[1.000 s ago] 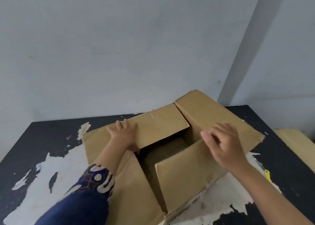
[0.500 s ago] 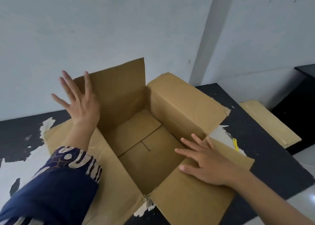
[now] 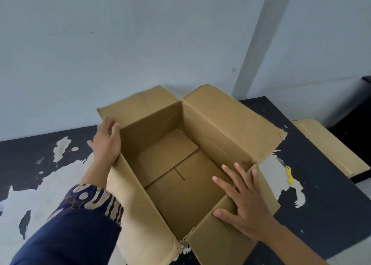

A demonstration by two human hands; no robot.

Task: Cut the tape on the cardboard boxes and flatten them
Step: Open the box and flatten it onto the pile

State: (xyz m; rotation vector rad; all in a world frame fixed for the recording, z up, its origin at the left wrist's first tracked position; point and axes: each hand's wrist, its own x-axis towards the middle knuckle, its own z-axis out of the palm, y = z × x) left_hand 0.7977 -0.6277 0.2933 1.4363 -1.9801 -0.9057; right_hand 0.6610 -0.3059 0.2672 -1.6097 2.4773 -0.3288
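A: Where is the cardboard box [image 3: 186, 184]?

B: On the black table [image 3: 321, 204], open-topped, all four flaps folded outward.

A: And the hands?

B: The left hand [image 3: 106, 142] is at the box's far-left corner; its fingers seem to curl over the flap, though that part is blurred. The right hand [image 3: 245, 202] lies flat, fingers spread, on the box's near-right flap.

A: Anything else?

B: A yellow cutter [image 3: 289, 174] lies right of the box, and flattened cardboard [image 3: 329, 146] beyond that.
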